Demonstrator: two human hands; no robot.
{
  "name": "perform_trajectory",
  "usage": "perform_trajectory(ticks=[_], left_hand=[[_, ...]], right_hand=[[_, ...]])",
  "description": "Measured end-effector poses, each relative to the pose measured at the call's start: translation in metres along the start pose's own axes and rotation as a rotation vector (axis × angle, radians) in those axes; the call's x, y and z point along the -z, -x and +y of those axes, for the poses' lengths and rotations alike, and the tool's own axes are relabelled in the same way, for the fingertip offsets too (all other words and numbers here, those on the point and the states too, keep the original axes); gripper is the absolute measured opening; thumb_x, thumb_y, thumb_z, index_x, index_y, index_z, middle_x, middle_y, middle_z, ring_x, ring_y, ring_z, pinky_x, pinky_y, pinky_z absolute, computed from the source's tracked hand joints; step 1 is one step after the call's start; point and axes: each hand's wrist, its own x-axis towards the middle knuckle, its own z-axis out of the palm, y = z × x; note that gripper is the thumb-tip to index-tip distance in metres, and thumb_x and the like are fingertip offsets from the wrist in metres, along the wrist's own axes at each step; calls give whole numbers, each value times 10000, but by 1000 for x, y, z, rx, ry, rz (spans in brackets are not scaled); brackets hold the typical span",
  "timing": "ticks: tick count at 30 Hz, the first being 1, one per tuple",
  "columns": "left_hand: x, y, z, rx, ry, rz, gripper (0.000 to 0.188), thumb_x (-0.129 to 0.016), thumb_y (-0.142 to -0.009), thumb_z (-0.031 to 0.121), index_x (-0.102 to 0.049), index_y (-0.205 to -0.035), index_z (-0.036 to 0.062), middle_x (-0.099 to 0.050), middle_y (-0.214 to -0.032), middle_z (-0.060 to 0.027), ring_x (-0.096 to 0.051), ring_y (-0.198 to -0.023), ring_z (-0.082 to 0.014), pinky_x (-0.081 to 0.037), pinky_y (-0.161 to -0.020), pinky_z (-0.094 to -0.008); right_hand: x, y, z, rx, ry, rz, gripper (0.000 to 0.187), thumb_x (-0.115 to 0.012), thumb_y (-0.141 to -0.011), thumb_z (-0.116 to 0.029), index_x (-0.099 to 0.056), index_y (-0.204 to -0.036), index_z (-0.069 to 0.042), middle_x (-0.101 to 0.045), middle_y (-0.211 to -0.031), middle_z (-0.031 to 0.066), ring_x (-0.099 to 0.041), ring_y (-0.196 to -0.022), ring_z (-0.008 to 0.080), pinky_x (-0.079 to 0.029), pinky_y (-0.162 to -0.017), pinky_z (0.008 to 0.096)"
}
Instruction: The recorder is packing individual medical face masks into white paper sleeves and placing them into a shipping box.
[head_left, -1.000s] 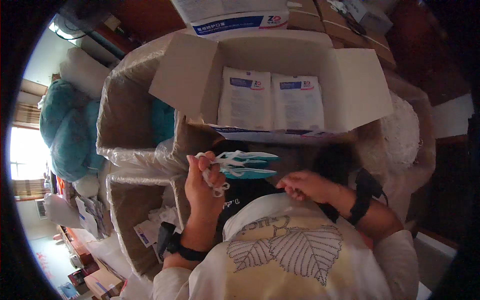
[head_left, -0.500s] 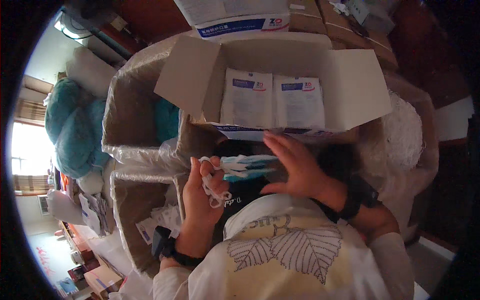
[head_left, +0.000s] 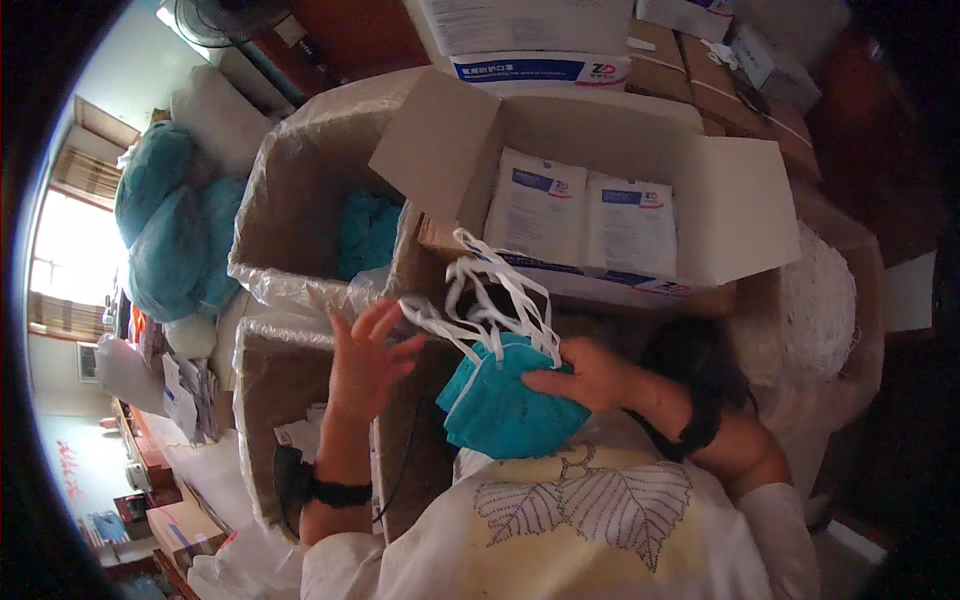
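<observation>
A small stack of teal face masks [head_left: 512, 405] is in my right hand [head_left: 598, 376], thumb on top of the folded cups. White ear loops [head_left: 510, 285] fan up and away from the stack toward the open carton. My left hand [head_left: 368, 352] is beside the loops, fingers spread and holding nothing; the nearest loop ends by its fingertips. Just beyond the masks stands the open white carton [head_left: 745, 205], with two piles of white printed packets [head_left: 537, 205] inside.
At the left, a plastic-lined box [head_left: 300, 215] holds more teal masks [head_left: 368, 232]; a nearer lined box [head_left: 290, 375] has white packets. To the right lies a box of white cords [head_left: 815, 300]. Teal bundles in clear bags [head_left: 170, 240] are piled far left. Taped cartons [head_left: 700, 75] stand behind.
My left hand has let go of the loops, opened and moved left. The right hand, open before, now grips the masks, whose teal cups have swung into view. The whole view has shifted slightly.
</observation>
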Motion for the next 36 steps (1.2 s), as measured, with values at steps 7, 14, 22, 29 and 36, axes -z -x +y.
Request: perform_trajectory(ticks=[7,14,22,29,36], left_hand=[[-32,33,-18,124,-798,-438,462,-545,-858,363,-512,-1098,-29,-606,-908,-112,-550,-840,-148,-440,-733,-295],[-72,17,-46,-207,-971,-250,331,-529,-858,329,-506,-1006,34,-593,-809,-172,-591,-730,-312,-450,-651,-379],[-81,15,-76,-502,-1161,-163,190,-494,-866,211,-447,-941,44,-574,-780,-211,-563,-741,-392,-442,-588,-454],[-71,10,-77,-286,-1051,-8,169,-483,-869,191,-420,-926,45,-566,-687,-219,-549,-638,-425,-418,-542,-491],[-60,4,-66,-452,-1101,-71,196,-504,-861,212,-433,-919,39,-569,-684,-213,-548,-638,-423,-416,-531,-489]], right_hand=[[-6,-1,-5,62,295,44,348,-583,-816,-326,-583,-994,-27,-628,-833,177,-626,-762,266,-474,-685,355],[-20,-2,-5,-31,540,94,405,-564,-804,-384,-573,-990,-24,-612,-787,205,-607,-737,361,-472,-669,399],[-23,-2,12,34,-71,173,331,-513,-885,-290,-526,-1094,-35,-582,-957,70,-538,-901,159,-422,-798,317],[-20,-6,9,-154,-839,360,262,-431,-921,-263,-516,-1061,-59,-547,-881,18,-497,-825,127,-408,-829,307],[5,-15,-26,-189,-62,327,217,-429,-902,-234,-540,-894,-47,-537,-763,70,-537,-705,211,-447,-735,344]])
